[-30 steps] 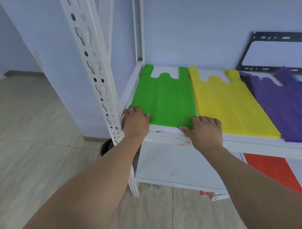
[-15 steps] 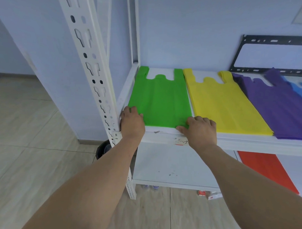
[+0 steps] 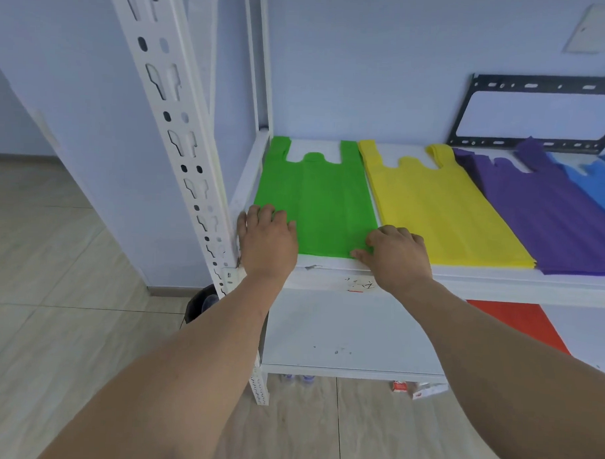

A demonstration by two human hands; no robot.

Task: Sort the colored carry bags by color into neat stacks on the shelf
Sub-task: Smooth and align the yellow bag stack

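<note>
A green carry bag stack lies flat at the left end of the white shelf, handles toward the wall. My left hand rests flat on its front left corner. My right hand has curled fingers on its front right corner, thumb at the bag's front edge. Beside the green stack lie a yellow stack, a purple stack and a blue stack at the right edge. A red bag lies on the lower shelf.
A white perforated upright post stands just left of my left hand. A black metal bracket leans against the wall behind the purple bags. A dark bin sits on the floor under the shelf corner. Small items lie below the bottom shelf.
Both hands stay on the green stack's front corners. My right hand's fingers have curled slightly at the corner. The camera view has shifted a little.
</note>
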